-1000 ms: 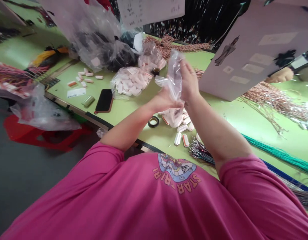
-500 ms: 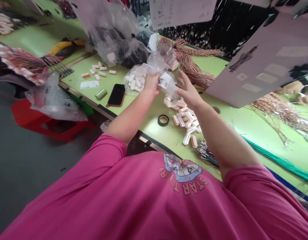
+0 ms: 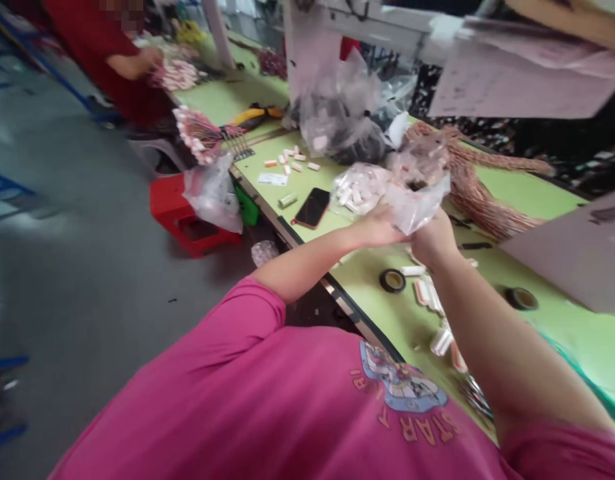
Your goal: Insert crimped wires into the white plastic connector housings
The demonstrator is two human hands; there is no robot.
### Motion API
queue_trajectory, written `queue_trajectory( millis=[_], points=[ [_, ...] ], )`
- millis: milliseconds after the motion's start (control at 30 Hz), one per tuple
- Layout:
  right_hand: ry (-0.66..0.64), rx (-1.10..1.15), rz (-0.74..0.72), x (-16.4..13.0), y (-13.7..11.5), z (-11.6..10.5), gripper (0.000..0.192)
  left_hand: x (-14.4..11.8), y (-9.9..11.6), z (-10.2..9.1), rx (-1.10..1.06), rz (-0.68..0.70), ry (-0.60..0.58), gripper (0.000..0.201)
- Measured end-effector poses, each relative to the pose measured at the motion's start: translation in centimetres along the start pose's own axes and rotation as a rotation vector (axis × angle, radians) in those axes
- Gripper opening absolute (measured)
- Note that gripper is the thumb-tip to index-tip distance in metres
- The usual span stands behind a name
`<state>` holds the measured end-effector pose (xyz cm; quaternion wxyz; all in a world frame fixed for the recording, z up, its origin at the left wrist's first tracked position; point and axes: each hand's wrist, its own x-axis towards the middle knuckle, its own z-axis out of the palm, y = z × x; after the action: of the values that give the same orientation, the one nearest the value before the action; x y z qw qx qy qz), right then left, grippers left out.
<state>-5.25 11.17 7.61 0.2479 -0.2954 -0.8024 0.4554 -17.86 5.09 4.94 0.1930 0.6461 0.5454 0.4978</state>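
Note:
Both my hands hold a clear plastic bag (image 3: 420, 203) above the green table. My left hand (image 3: 382, 227) is closed on the bag's near left side, its fingertips partly hidden by the plastic. From the right, my right hand (image 3: 434, 237) grips the same bag, fingers mostly covered. What the bag contains is too blurred to make out. Just behind my left hand lies another clear bag (image 3: 357, 190) full of white pieces. Loose white and orange connector housings (image 3: 427, 293) are scattered under and beside my right forearm, near a roll of black tape (image 3: 392, 281).
A phone (image 3: 312, 208), a small metal cylinder (image 3: 288, 200) and a white label (image 3: 272, 179) lie on the left. Twisted wire bundles (image 3: 482, 193) stretch along the back, beside a grey panel (image 3: 577, 247). A red stool (image 3: 172, 210) stands on the floor; a co-worker in red (image 3: 97, 53) is beyond.
My view has swung left, bringing the co-worker into sight. My right hand, open beside the bag before, has closed on it. The bag now sits between both hands.

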Motion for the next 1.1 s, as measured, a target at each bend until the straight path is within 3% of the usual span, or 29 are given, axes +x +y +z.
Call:
queue_trajectory(
  millis=[100, 233, 333, 400, 533, 633, 767, 833, 933, 1000, 1100],
  points=[
    [-0.071, 0.206, 0.012, -0.6, -0.2, 2.3, 0.031, -2.8, -0.7, -4.1, 0.052, 0.022, -0.035, 0.045],
    [-0.183, 0.184, 0.080, -1.4, 0.3, 3.8, 0.029, -6.7, -1.9, -7.4, -0.069, -0.193, 0.118, 0.025],
    [-0.177, 0.115, 0.015, -1.7, -0.2, 3.8, 0.029, -8.2, -2.5, -8.5, -0.366, -0.321, 0.260, 0.040],
    [-0.139, 0.043, -0.066, -1.6, -0.8, 3.2, 0.030, -8.3, -2.7, -9.1, -0.561, -0.378, 0.289, 0.057],
    [-0.068, -0.196, -0.231, -1.7, -1.6, 0.6, 0.031, -6.9, -2.6, -9.9, -0.811, -0.517, 0.389, 0.059],
    [0.055, -0.411, -0.307, -2.1, -1.9, -2.0, 0.040, -6.0, -2.1, -9.4, -0.882, -0.532, 0.368, 0.078],
    [0.258, -0.604, -0.303, -2.6, -2.0, -5.5, 0.045, -6.7, -0.6, -7.1, -0.559, -0.252, 0.464, 0.124],
    [0.295, -0.694, -0.295, -2.9, -2.0, -6.4, 0.046, -7.5, 0.4, -5.5, -0.191, -0.051, 0.499, 0.132],
    [0.259, -0.871, -0.378, -3.6, -2.2, -6.3, 0.050, -8.0, 2.6, -3.0, 0.351, 0.242, 0.429, 0.127],
    [0.254, -0.996, -0.450, -4.0, -2.5, -6.0, 0.052, -7.6, 4.1, -1.8, 0.547, 0.301, 0.373, 0.123],
    [0.240, -1.092, -0.561, -3.7, -3.2, -7.0, 0.052, -6.2, 5.7, -1.5, 0.720, 0.172, 0.283, 0.094]
  ],
)
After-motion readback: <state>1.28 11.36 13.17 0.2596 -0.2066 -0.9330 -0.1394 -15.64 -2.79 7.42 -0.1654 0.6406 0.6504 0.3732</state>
